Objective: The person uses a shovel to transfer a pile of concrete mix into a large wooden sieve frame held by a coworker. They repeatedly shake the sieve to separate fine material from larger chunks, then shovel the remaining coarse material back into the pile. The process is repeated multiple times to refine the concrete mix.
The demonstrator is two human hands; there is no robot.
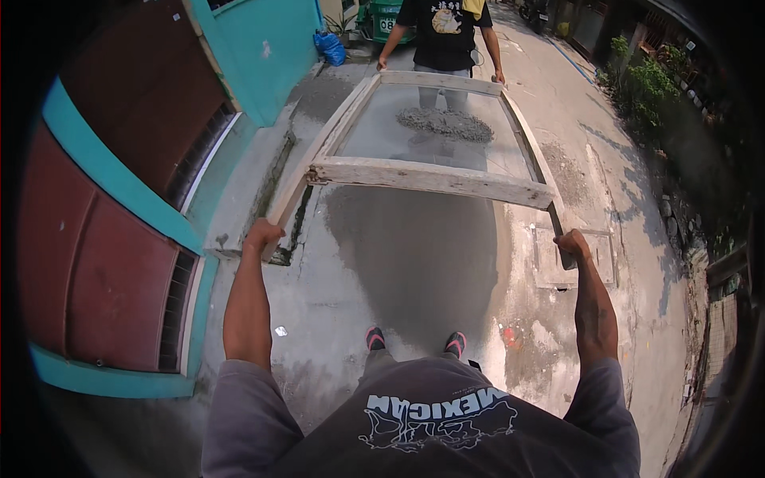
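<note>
A large wooden-framed sieve [434,178] with fine mesh is held level above the ground between me and another person [446,36]. My left hand [264,234] is closed round its left handle, and my right hand [573,244] grips the right handle. Both my arms reach forward, well apart. A heap of coarse grey sand or gravel [446,124] lies on the mesh toward the far end. The other person's hands are at the far corners of the frame. Beneath the sieve, fine grey material [418,255] covers the ground.
A teal wall [275,56] with dark red panels runs along my left, with a concrete step [247,179] at its foot. A blue bag [330,48] and a green bin [385,20] stand at the far left. Plants [645,92] line the right side of the concrete lane.
</note>
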